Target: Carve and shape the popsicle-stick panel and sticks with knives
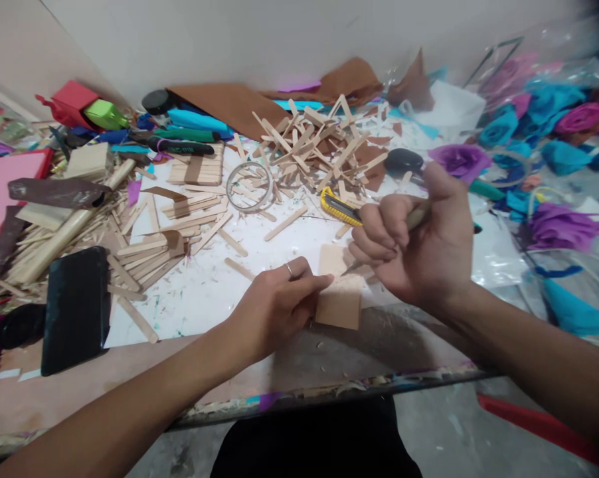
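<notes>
A small panel of glued wooden sticks lies flat near the table's front edge. My left hand, a ring on one finger, presses its closed fingers on the panel's left edge and pins it down. My right hand is closed round the handle of a knife-like tool, whose tip touches the panel's top. A yellow utility knife lies just behind my right fingers.
A heap of loose wooden craft sticks lies behind, with a tape ring beside it. A black phone lies at the left, stick stacks next to it. Paper flowers fill the right. Brown felt lies at the back.
</notes>
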Tool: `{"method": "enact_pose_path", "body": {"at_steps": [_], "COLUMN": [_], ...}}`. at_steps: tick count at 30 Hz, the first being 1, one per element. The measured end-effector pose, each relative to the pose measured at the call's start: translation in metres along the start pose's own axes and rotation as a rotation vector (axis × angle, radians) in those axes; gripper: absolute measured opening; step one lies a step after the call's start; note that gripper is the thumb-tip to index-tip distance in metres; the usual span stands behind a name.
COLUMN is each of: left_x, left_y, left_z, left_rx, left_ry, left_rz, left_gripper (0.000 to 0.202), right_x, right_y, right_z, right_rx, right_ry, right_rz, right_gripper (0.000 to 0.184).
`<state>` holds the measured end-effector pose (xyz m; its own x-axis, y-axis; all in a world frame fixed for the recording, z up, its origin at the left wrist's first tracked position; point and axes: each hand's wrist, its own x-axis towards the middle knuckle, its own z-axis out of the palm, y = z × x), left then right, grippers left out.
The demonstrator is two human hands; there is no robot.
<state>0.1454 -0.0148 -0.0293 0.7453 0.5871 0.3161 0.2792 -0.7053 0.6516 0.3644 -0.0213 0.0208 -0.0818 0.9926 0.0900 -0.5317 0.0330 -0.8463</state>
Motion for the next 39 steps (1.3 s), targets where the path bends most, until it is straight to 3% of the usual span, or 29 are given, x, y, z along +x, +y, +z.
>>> {"method": "enact_pose_path", "body": {"at_steps": [5, 15, 29, 39], "left_x": [0.001, 0.001, 0.003, 0.004], "left_y": [0.0, -0.002, -0.002, -0.001], "left_z": [0.0, -0.001, 0.001, -0.001], "left_rx": [-0.009, -0.036, -0.066, -0.048], "left_ry": [0.012, 0.009, 0.005, 0.004], "left_rz": [0.017, 0.041, 0.045, 0.06], "left_gripper": [0.031, 0.034, 0.035, 0.033], "right_x": [-0.002, -0.004, -0.005, -0.006], "right_y": [0.0, 0.003, 0.003, 0.002], "right_z": [0.005, 0.01, 0.006, 0.008], "right_rx": [0.003, -0.075, -0.084, -0.056], "right_ry": [0.085, 0.113, -0.057, -0.042], "right_rz": [-0.014, -0.075, -0.159, -0.138], "right_gripper": [0.081, 0.083, 0.079, 0.078]}}
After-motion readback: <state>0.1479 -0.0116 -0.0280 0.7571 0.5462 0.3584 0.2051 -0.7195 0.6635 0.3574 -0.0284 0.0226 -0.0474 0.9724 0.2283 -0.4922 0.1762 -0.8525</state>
